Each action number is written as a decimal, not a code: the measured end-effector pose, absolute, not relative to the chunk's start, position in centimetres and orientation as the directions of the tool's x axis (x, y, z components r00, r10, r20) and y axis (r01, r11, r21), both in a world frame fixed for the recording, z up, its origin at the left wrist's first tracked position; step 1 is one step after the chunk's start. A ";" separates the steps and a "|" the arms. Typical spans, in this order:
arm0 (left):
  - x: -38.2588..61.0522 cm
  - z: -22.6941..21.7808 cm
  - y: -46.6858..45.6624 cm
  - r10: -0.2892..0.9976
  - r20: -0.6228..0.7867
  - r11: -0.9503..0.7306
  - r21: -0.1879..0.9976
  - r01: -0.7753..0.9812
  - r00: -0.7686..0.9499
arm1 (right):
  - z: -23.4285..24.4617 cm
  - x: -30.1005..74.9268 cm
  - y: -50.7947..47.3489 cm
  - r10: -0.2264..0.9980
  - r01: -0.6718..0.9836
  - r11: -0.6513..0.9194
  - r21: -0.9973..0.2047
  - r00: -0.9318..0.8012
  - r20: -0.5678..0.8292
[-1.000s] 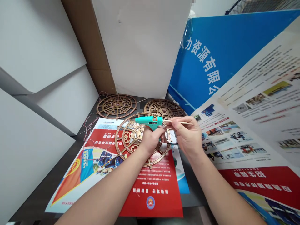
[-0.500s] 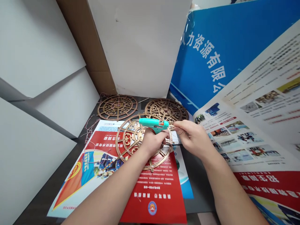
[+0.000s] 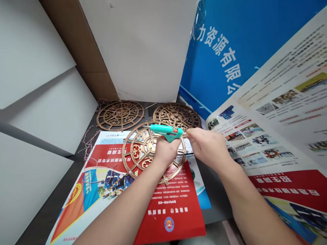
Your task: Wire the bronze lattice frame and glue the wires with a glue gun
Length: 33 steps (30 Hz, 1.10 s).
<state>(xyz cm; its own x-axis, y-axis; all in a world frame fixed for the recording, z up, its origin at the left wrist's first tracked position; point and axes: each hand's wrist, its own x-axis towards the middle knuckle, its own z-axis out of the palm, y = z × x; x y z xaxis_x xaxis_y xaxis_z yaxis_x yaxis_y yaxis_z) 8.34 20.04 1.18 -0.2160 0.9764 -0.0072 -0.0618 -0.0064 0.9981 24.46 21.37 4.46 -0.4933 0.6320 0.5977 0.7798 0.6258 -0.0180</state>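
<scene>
My left hand (image 3: 166, 149) is closed round the handle of a turquoise glue gun (image 3: 161, 129), whose nozzle points left. Right behind the gun's rear end, my right hand (image 3: 206, 144) has its thumb and finger pinched together; what is between them, if anything, is too small to make out. A black cord (image 3: 187, 154) runs from the gun's handle toward my right hand. Under the gun lies a round bronze-coloured openwork disc (image 3: 135, 152), partly covered by my left hand and forearm.
Two similar openwork discs, one at the back left (image 3: 102, 122) and one at the back right (image 3: 176, 116), lie beyond. Printed leaflets (image 3: 176, 204) cover the table. Thin wires (image 3: 88, 146) lie at left. White boards (image 3: 138, 47) and a large printed sheet (image 3: 276, 112) stand around.
The view has shifted slightly. My right hand's fingertips have come closer to the rear of the glue gun, which my left hand still holds. The disc below looks unchanged.
</scene>
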 end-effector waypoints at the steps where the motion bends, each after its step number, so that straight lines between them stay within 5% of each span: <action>1: 8.4 1.2 20.1 0.975 -0.007 -0.009 0.997 -0.071 -0.221 | 4.5 24.3 21.5 0.623 0.784 0.621 0.000 -0.494 0.606; 10: 8.6 1.4 20.0 0.967 -0.004 -0.033 0.990 -0.140 -0.255 | 6.1 23.3 22.5 0.517 0.742 0.638 0.206 -0.611 0.599; 17: 8.7 1.7 19.8 0.962 -0.006 -0.035 0.989 -0.147 -0.274 | 5.6 23.2 22.7 0.595 0.744 0.665 0.056 -0.575 0.562; 24: 8.5 1.5 19.8 0.969 0.001 -0.027 0.995 -0.101 -0.249 | 5.5 23.4 22.1 0.634 0.775 0.630 0.038 -0.543 0.551; 33: 7.4 1.4 20.1 0.995 -0.031 0.019 0.993 -0.119 -0.096 | 3.5 24.0 22.6 0.613 0.736 0.670 -0.098 -0.474 0.632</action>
